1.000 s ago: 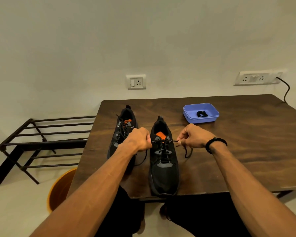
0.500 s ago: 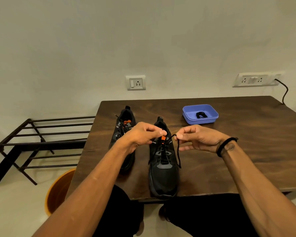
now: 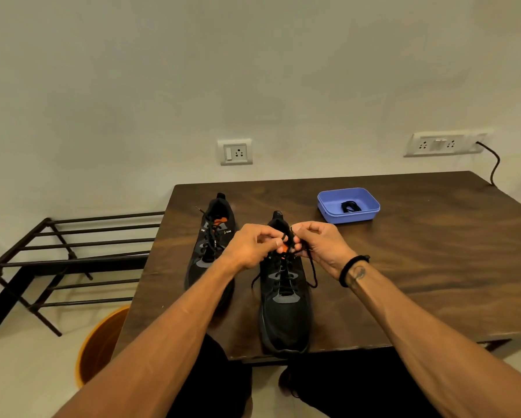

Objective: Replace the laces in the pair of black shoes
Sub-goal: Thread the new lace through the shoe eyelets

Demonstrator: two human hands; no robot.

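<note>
Both hands meet over the top of the near shoe. The left hand (image 3: pixel 253 245) has its fingers curled, thumb and forefinger pinching the black lace (image 3: pixel 312 268) at the shoe's top eyelets; the right hand (image 3: pixel 316 244), w/ a black band (image 3: pixel 353 268) on its wrist and a small dark mark on the forearm just below it, pinches the other end of the same lace, fingertips nearly touching the left hand's. Loose lace ends hang down on both sides of the shoe, the longer one curving down to the tabletop on the right. The near black shoe (image 3: pixel 285 312) lies toe toward the person, at the front edge of the table (image 3: pixel 434 267), w/ an orange tongue patch showing between the fingers. The second black shoe (image 3: pixel 211 251) sits just left of it and farther back, laced, w/ an orange patch on its tongue and small white lettering on each side of the collar, too small to read. Toward the back right, well apart from the shoes, a blue tray (image 3: pixel 328 203) holds a coiled black lace (image 3: pixel 350 206). Behind the table: a white wall w/ a single socket (image 3: pixel 234 151) at centre and a double socket plate (image 3: pixel 437 144) at right, a black cable (image 3: pixel 494 164) plugged in beside it. Left of the table stands a black metal rack (image 3: pixel 72 254); an orange bucket (image 3: pixel 102 348) sits on the floor by the table's front left corner.
</note>
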